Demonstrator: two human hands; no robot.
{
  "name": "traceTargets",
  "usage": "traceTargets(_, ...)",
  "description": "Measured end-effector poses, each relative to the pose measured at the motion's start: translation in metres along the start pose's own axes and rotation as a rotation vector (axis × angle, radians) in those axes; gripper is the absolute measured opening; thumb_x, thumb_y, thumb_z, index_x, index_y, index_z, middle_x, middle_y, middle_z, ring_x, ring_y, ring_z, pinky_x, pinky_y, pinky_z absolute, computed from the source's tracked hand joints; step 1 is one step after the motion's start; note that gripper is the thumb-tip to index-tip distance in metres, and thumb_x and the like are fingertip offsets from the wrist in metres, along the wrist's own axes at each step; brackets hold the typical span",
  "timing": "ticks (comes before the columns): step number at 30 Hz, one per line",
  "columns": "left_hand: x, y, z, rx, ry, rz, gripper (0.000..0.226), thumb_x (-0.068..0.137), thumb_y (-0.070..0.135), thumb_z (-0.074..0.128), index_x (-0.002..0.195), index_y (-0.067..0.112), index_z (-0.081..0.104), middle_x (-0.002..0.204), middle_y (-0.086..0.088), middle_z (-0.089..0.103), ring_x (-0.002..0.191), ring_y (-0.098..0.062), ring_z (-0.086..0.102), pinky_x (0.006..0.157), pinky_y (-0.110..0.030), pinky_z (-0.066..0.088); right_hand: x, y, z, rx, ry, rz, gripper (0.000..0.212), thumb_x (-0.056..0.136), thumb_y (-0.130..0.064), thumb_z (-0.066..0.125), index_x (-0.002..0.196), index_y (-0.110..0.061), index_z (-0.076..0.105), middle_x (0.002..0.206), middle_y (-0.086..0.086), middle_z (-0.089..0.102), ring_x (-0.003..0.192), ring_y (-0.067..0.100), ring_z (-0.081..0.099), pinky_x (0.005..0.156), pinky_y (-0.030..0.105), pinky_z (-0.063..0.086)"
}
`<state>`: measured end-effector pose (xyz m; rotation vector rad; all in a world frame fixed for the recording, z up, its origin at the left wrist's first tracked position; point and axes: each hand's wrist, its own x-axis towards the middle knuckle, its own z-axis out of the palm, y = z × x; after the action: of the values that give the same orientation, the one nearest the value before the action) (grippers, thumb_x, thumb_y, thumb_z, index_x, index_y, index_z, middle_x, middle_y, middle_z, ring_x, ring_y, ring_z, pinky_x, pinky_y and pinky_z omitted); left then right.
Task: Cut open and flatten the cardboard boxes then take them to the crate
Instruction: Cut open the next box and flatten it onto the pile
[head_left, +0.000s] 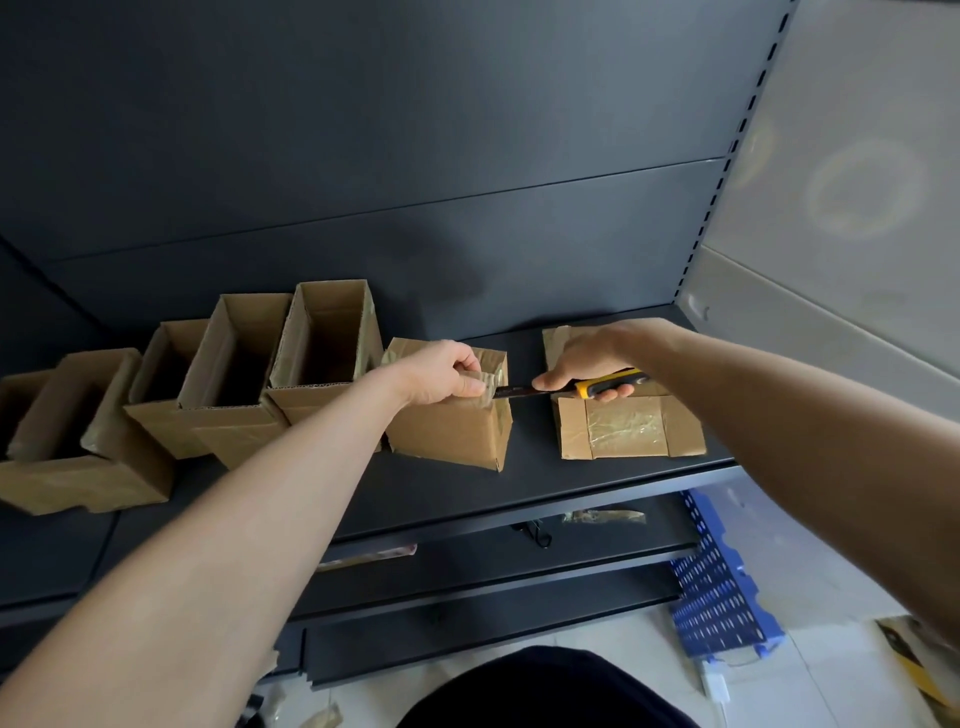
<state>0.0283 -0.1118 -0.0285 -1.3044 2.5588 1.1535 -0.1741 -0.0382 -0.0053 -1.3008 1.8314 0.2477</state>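
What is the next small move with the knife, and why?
Probably the right hand should draw the knife down the taped corner of the box: the blade tip touches that corner, and the left hand grips the box top, steadying it.

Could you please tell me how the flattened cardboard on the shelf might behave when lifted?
The flattened cardboard is probably light, since it lies thin and flat. It may fold along its creased flaps. Its glossy tape patch could feel slick.
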Motion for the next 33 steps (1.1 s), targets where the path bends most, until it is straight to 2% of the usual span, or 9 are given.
traceTargets(7,-0.003,-0.003,-0.005,-0.016,0.026,0.009,0.014,0.093,0.031,0.058,0.092,0.017,0.060,0.093,0.001,0.057,0.085,-0.011,0.053,0.067,-0.021,0.041,-0.007,0.014,-0.002,0.018,-0.031,0.010,0.052,0.093,-0.058,0.044,0.077,-0.009,0.051,0.055,0.005,0.049,0.041,0.019,0.041,0.048,0.025,0.037)
traceTargets(10,-0.001,-0.001,-0.007,-0.039,0.069,-0.013,0.031,0.096,0.041,0.050,0.081,0.016,0.060,0.086,0.000,0.059,0.081,-0.011,0.055,0.065,-0.022,0.039,-0.007,0.028,-0.009,0.202,0.064,0.032,0.060,0.096,-0.061,0.033,0.079,-0.008,0.055,0.059,0.005,0.050,0.046,0.019,0.045,0.052,0.027,0.041)
traceTargets(13,0.004,-0.002,-0.002,0.047,0.075,0.001,0.028,0.098,0.033,0.049,0.088,0.011,0.063,0.087,-0.006,0.062,0.081,-0.017,0.058,0.067,-0.024,0.043,-0.004,0.025,-0.001,0.295,0.112,0.014,0.060,0.098,-0.058,0.027,0.088,-0.010,0.062,0.070,0.006,0.050,0.057,0.019,0.049,0.060,0.030,0.049)
traceTargets(16,0.006,-0.001,-0.003,0.125,0.111,0.040,0.017,0.098,0.019,0.048,0.093,0.011,0.063,0.092,-0.007,0.061,0.082,-0.017,0.057,0.065,-0.021,0.045,0.000,0.018,0.009,0.250,0.153,0.002,0.055,0.097,-0.056,0.029,0.090,-0.016,0.066,0.080,0.007,0.050,0.069,0.021,0.053,0.069,0.034,0.055)
traceTargets(18,0.005,-0.002,-0.007,0.158,0.130,0.084,0.008,0.094,0.012,0.055,0.094,0.015,0.062,0.095,-0.001,0.057,0.085,-0.013,0.056,0.066,-0.017,0.045,0.000,0.014,0.013,0.224,0.180,-0.025,0.053,0.098,-0.054,0.030,0.085,-0.016,0.064,0.078,0.006,0.049,0.067,0.021,0.052,0.066,0.032,0.052)
traceTargets(21,0.006,-0.006,-0.012,0.228,0.109,0.136,0.007,0.088,0.015,0.066,0.092,0.020,0.065,0.098,0.003,0.054,0.092,-0.015,0.056,0.083,-0.031,0.051,0.003,0.012,0.017,0.214,0.208,-0.074,0.051,0.100,-0.049,0.032,0.084,-0.011,0.062,0.070,0.006,0.052,0.060,0.019,0.049,0.059,0.029,0.044)
traceTargets(24,0.006,-0.004,-0.017,0.303,0.084,0.168,0.010,0.086,0.018,0.068,0.094,0.024,0.065,0.099,0.006,0.054,0.094,-0.016,0.056,0.085,-0.034,0.053,0.005,0.014,0.021,0.209,0.220,-0.087,0.046,0.098,-0.047,0.040,0.085,-0.009,0.063,0.065,0.006,0.052,0.057,0.019,0.046,0.055,0.027,0.039)
traceTargets(28,0.006,-0.002,-0.018,0.438,0.053,0.223,0.019,0.088,0.022,0.066,0.106,0.026,0.060,0.113,0.005,0.054,0.103,-0.017,0.054,0.088,-0.032,0.051,0.004,0.018,0.023,0.235,0.237,-0.134,0.044,0.095,-0.045,0.047,0.089,-0.005,0.066,0.065,0.006,0.050,0.060,0.019,0.044,0.057,0.028,0.037)
traceTargets(33,0.003,-0.003,-0.021,0.509,0.019,0.224,0.038,0.091,0.024,0.063,0.129,0.022,0.058,0.132,0.002,0.055,0.118,-0.019,0.052,0.097,-0.036,0.047,0.000,0.022,0.029,0.161,0.238,-0.149,0.037,0.088,-0.044,0.056,0.078,-0.009,0.061,0.063,0.005,0.052,0.061,0.022,0.047,0.067,0.032,0.042)
